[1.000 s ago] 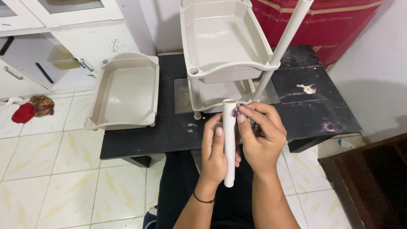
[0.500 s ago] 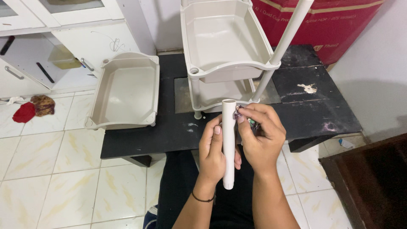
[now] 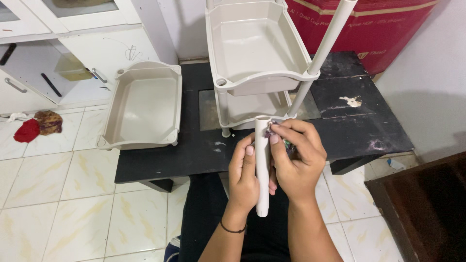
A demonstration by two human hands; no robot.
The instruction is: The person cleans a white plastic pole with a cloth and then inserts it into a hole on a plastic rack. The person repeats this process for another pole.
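The short beige plastic tube [image 3: 262, 165] sits slightly lower in view than a second ago, its open top end a little further from the rack; grip and orientation are otherwise unchanged. Count: one hand-held tube; one long white pole [image 3: 322, 53] standing in the rack; one loose tray; two hands. The tube's long axis runs near vertical in the head view, open end pointing up and away from the person, plugged end pointing down toward the lap; it is held above the near edge of the black low table [image 3: 194, 150], just in front of the rack.

The left hand [image 3: 245, 177] wraps the tube's middle, fingers pressed together around it, thumb laid along its left side; the right hand [image 3: 296, 162] rests against the tube's upper right side, thumb and forefinger pinching a small purplish scrap [image 3: 270, 127] at the rim; what the remaining curled fingers enclose cannot be determined.

The beige plastic two-tier rack [image 3: 257, 53] stands on the table behind the hands; the loose beige plastic tray [image 3: 143, 104] lies to its left; a red cloth [image 3: 26, 130] lies on the tiled floor.
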